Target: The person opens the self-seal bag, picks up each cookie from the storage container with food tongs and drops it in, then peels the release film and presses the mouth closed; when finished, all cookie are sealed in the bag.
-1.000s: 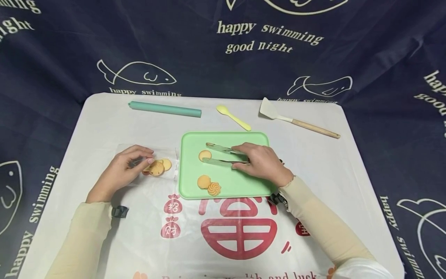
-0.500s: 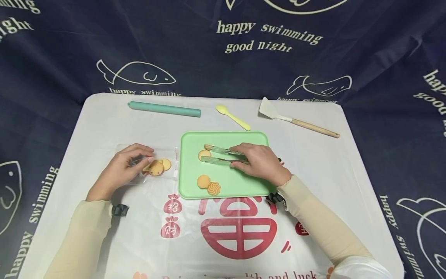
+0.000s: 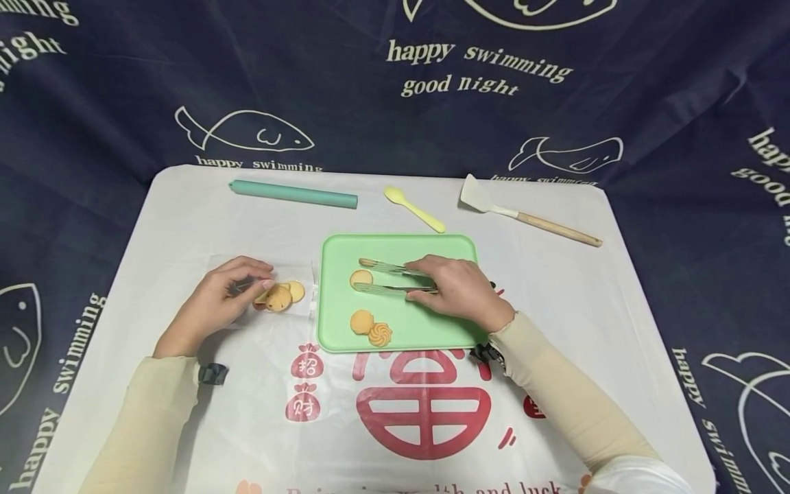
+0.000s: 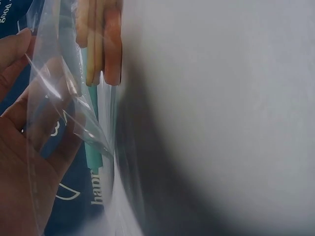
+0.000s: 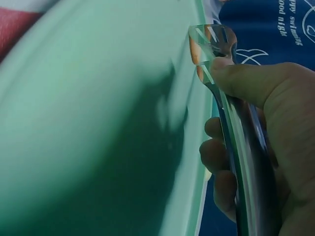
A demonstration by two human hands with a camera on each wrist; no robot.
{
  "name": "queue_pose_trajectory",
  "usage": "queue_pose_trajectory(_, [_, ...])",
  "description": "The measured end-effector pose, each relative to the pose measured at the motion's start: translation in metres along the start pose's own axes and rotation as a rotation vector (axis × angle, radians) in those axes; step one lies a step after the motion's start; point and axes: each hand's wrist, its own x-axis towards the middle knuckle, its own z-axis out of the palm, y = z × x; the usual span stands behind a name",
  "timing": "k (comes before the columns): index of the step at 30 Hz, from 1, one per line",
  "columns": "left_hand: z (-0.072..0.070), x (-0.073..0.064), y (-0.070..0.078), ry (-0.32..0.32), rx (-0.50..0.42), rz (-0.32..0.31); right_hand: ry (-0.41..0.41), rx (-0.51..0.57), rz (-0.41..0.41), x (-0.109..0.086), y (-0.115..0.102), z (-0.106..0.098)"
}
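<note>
My left hand [image 3: 225,295] pinches a clear plastic bag [image 4: 64,93] on the left of the table. Inside the bag lie several round cookies [image 3: 280,295]. My right hand [image 3: 459,291] grips metal tongs [image 3: 395,288] over the green tray [image 3: 426,333], thumb on one arm and fingers on the other. The tongs' arms stand apart, one tip beyond a round cookie [image 3: 361,279] and the other overlapping its near edge. A plain cookie [image 3: 361,322] and a swirled cookie [image 3: 380,334] touch each other near the tray's front left.
A teal stick-like roll [image 3: 295,194], a yellow spoon [image 3: 415,209] and a white spatula with wooden handle [image 3: 531,217] lie along the back of the white table [image 3: 555,295]. A dark blue printed cloth [image 3: 370,130] hangs behind.
The tongs have shifted slightly left and now reach further across the cookie. The left hand and bag stay about where they were.
</note>
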Motion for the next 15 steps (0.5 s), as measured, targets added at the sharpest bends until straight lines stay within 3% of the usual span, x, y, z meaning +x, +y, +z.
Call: queue_pose_trajectory(15, [-0.0009, -0.0011, 0.0012, -0.011, 0.004, -0.018, 0.030, 0.005, -0.024, 0.0027, -0.0056, 0.0050])
